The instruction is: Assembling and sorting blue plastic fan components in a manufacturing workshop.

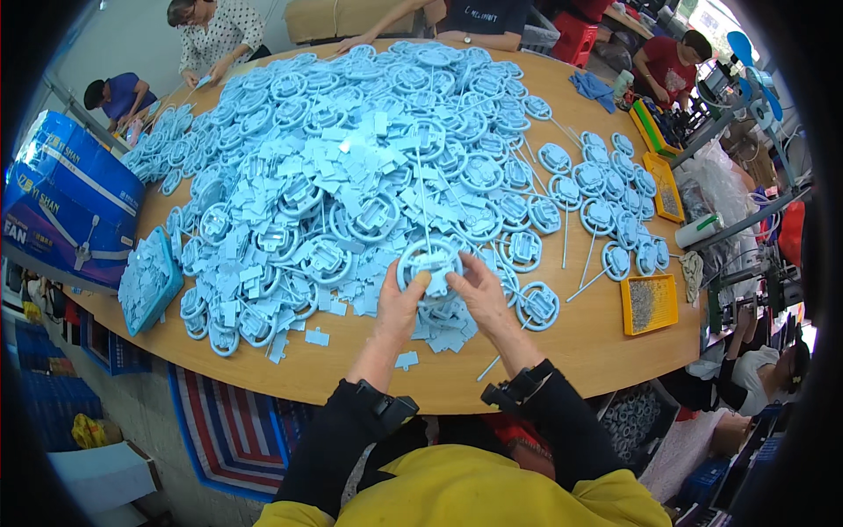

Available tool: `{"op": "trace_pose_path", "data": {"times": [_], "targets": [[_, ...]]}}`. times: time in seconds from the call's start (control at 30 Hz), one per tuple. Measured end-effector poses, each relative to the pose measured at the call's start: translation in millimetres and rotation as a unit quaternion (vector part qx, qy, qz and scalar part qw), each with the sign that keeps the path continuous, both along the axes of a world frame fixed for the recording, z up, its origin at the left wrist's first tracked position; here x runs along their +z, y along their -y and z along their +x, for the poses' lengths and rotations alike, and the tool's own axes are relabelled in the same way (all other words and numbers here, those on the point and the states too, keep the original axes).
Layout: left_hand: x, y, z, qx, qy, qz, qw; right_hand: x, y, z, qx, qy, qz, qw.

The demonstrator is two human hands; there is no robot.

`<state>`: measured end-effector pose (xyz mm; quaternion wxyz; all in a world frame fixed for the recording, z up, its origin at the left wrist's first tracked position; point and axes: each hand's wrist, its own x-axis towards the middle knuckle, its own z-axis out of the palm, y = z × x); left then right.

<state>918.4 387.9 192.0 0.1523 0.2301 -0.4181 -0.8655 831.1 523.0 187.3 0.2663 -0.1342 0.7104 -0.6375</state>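
Observation:
Both my hands hold a light-blue round plastic part (429, 248), a ring with a housing across its middle, near the front of the table. My left hand (399, 297) grips its lower left edge, thumb on top. On the lower right edge my right hand (481, 294) is closed, its thumb also pressing the face. A small light-blue piece shows between the thumbs; whether it is separate I cannot tell. A thin rod runs away from the ring over the heap. Around my hands lie a heap of similar ring parts (327, 260) and loose flat light-blue covers (356, 162).
A light-blue basket (167, 307) of flat pieces stands at the left edge, beside a blue carton (66, 202). On the right are more rods with ring parts (600, 215) and yellow trays (671, 303) of small metal bits. Several people work around the table (562, 360).

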Motion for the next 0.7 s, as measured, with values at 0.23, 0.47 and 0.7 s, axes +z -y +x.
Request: {"op": "trace_pose_path", "data": {"times": [0.23, 0.47, 0.7], "targets": [[17.1, -2.2, -10.0, -0.033, 0.035, -0.221, 0.974, 22.8, 1.3, -8.9, -0.007, 0.229, -0.096, 0.969], [30.9, 14.9, -37.3, 0.001, -0.001, -0.125, 0.992, 35.8, 6.1, -33.9, 0.034, 0.245, -0.174, 0.953], [32.2, 8.3, -28.8, 0.005, -0.027, -0.278, 0.960, 38.5, 16.1, -34.1, 0.046, 0.231, -0.113, 0.965]]}}
